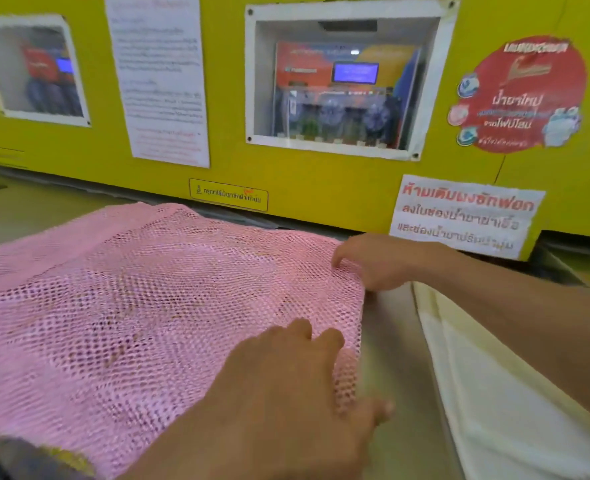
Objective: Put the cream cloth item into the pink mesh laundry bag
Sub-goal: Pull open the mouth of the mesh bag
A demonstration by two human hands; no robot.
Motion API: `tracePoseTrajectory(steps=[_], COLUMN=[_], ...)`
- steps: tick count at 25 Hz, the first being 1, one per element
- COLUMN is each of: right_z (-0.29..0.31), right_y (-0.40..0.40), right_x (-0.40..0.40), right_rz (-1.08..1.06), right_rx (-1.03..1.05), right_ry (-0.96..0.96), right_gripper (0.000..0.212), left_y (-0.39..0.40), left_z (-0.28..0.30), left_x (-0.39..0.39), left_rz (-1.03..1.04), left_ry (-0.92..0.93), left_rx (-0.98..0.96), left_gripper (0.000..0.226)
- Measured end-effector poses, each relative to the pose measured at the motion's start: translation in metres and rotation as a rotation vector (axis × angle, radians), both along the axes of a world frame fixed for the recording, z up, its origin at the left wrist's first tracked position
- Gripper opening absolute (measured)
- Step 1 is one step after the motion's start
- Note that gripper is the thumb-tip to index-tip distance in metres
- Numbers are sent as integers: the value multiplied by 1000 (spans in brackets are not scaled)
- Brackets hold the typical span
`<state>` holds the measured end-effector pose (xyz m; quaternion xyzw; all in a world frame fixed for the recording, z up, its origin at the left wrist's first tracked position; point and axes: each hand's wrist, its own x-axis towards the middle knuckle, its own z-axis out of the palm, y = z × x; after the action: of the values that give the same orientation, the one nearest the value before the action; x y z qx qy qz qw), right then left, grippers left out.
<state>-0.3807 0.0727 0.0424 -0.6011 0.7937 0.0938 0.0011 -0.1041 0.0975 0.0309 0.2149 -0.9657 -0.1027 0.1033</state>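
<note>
The pink mesh laundry bag (148, 306) lies flat on the grey counter, filling the left and middle of the view. My right hand (380, 261) pinches the bag's far right corner, fingers curled on the mesh edge. My left hand (300, 379) rests on the bag's near right edge, with the thumb under or beside the mesh; whether it grips the edge is hard to tell. The cream cloth item (515, 393) lies folded on the counter to the right of the bag, under my right forearm, apart from the bag.
A yellow machine panel (304, 178) stands along the counter's back edge, with a recessed payment window (342, 81), paper notices (162, 81) and stickers (518, 95). A strip of bare grey counter (397, 341) runs between bag and cloth.
</note>
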Motion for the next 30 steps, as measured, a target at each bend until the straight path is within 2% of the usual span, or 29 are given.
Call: tracePoseTrajectory(steps=[3, 6, 8, 10, 13, 18, 21, 23, 26, 30], right_z=[-8, -12, -20, -22, -6, 41, 56, 65, 75, 84], right_y=[-2, 1, 3, 1, -13, -67, -115, -151, -215, -301], right_x=[-8, -6, -3, 2, 2, 18, 50, 77, 118, 163], right_rz=[36, 56, 90, 156, 217, 288, 328, 345, 368, 317], right_rx=[-72, -178, -262, -322, -422, -631, -648, -650, -589, -505], right_ry=[-43, -5, 49, 129, 219, 281, 358, 376, 475, 566], right_gripper=[55, 44, 41, 47, 56, 62, 67, 63, 49, 42], left_y=[14, 10, 3, -4, -21, -80, -129, -164, -227, -313], left_z=[-7, -9, -9, -6, 4, 6, 2, 3, 8, 19], left_x=[-4, -3, -1, 6, 23, 70, 113, 143, 184, 218], left_rz=[59, 41, 31, -18, -81, -75, -94, -94, -52, 45], left_ry=[-125, -78, -65, -54, 65, 418, 564, 606, 600, 548], left_rx=[-69, -55, -38, -3, 146, 496, 723, 794, 755, 674], left_gripper=[65, 53, 69, 84, 95, 73, 74, 74, 71, 67])
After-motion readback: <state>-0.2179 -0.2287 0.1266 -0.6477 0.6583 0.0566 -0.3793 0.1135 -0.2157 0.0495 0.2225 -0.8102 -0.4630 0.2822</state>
